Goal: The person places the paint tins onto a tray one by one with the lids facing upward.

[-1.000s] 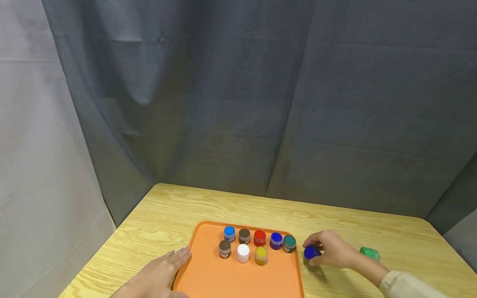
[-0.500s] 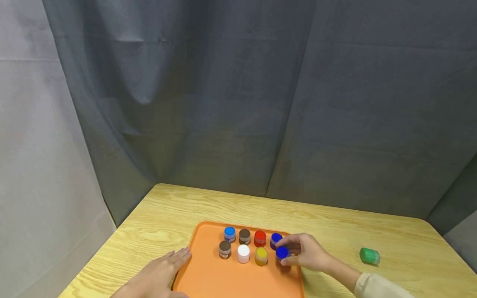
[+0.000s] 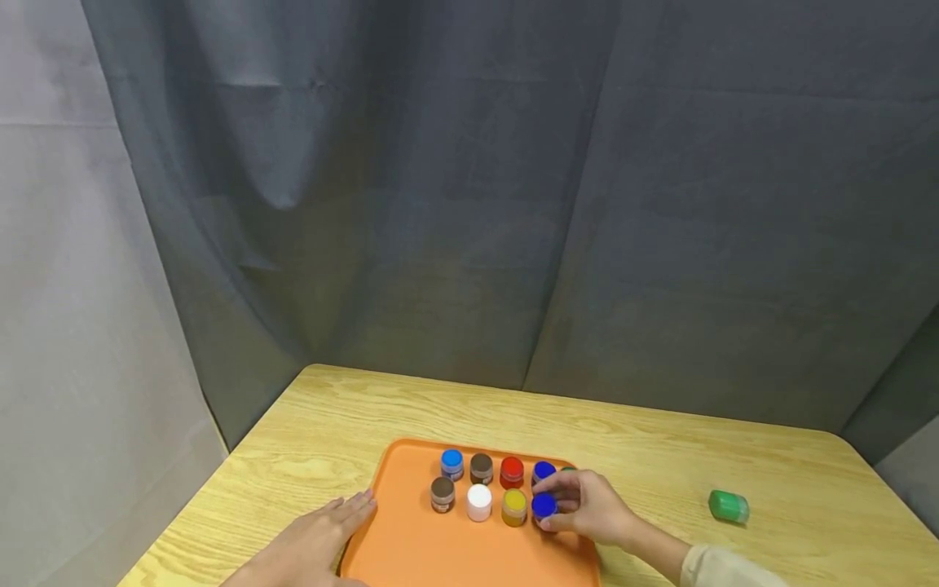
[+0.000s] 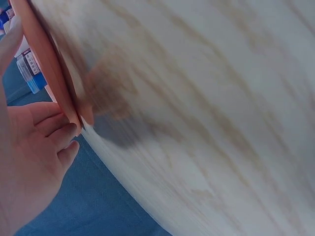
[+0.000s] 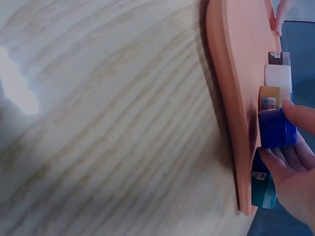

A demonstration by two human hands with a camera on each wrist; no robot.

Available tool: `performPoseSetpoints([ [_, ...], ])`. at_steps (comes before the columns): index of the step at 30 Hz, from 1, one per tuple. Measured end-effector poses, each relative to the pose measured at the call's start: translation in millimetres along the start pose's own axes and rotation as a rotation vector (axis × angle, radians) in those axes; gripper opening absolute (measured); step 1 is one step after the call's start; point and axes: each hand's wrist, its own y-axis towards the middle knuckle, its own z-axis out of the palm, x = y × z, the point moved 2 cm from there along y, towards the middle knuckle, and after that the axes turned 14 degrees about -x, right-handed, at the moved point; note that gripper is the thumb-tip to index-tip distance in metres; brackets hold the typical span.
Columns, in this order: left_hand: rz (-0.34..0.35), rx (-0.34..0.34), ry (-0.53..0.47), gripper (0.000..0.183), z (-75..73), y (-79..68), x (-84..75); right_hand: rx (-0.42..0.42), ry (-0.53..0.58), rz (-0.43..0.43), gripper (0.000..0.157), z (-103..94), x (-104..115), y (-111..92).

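Observation:
My right hand [image 3: 594, 507] pinches a small paint jar with a dark blue lid [image 3: 544, 505] between thumb and fingers, upright at the right end of the front row on the orange tray [image 3: 469, 554]. In the right wrist view, this blue jar [image 5: 275, 129] stands close beside the yellow jar [image 5: 268, 98]. My left hand [image 3: 311, 542] rests at the tray's left edge, its fingertips on the rim; in the left wrist view, the fingers [image 4: 54, 125] touch the orange rim [image 4: 51, 64].
Front row: brown jar [image 3: 443, 494], white jar [image 3: 479, 502], yellow jar [image 3: 514, 507]. Behind stand a light blue jar [image 3: 451, 464], another brown jar [image 3: 481, 468], a red jar [image 3: 512, 472], a second dark blue jar [image 3: 544, 471] and a mostly hidden green jar [image 3: 568, 469]. A green jar [image 3: 729, 506] lies sideways on the table.
My right hand has carried the blue-lidded paint jar left from the table beside the tray to the front row, beside the yellow one. My left hand has stayed at the rim.

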Motion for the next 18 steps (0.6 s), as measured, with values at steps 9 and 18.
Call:
performPoseSetpoints([
  [9,-0.002,-0.003,0.01,0.089,1.1,0.3,-0.3,-0.016,0.023,0.039,0.046,1.4,-5.9,-4.3],
  [18,0.014,-0.014,0.016,0.089,0.9,-0.4,-0.3,-0.055,-0.127,-0.058,0.04,-1.2,-2.6,-6.6],
])
